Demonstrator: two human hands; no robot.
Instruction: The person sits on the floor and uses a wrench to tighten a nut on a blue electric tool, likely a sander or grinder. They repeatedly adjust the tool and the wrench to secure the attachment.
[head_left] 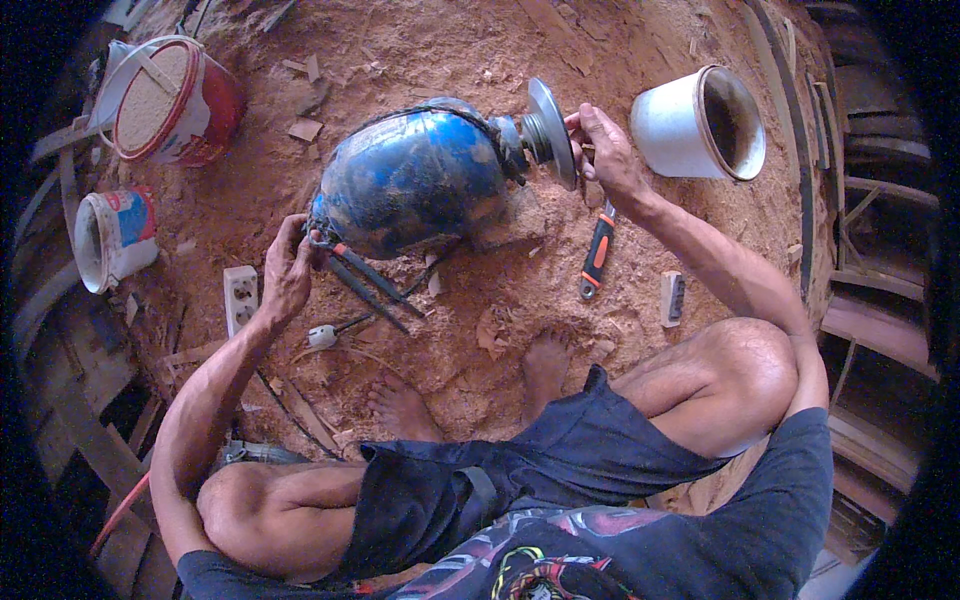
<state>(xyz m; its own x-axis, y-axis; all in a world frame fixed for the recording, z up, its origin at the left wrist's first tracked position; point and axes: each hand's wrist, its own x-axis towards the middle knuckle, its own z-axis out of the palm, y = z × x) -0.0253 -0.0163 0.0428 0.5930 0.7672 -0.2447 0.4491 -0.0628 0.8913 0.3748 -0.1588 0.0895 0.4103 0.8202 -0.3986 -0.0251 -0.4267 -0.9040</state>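
Note:
A dusty blue rounded machine body (pixel 410 175), perhaps a motor, lies on its side on the sawdust-covered ground with a black cord across it. A grey metal disc (pixel 549 125) stands on the ribbed collar at its right end. My right hand (pixel 610 160) has its fingers bent against the disc's outer face; what lies under the fingertips is hidden. My left hand (pixel 287 268) is closed at the machine's left end, beside the head of orange-and-black pliers (pixel 370 282). The pliers' handles slant away to the lower right, outside my grasp.
An orange-and-black tool handle (pixel 597 258) and a small white block (pixel 673 298) lie right. A white bucket (pixel 670 125) is tipped over beyond. Left are a red bucket of sawdust (pixel 200 118), a smaller pail (pixel 120 240), a socket strip (pixel 240 297) and a plug (pixel 322 336).

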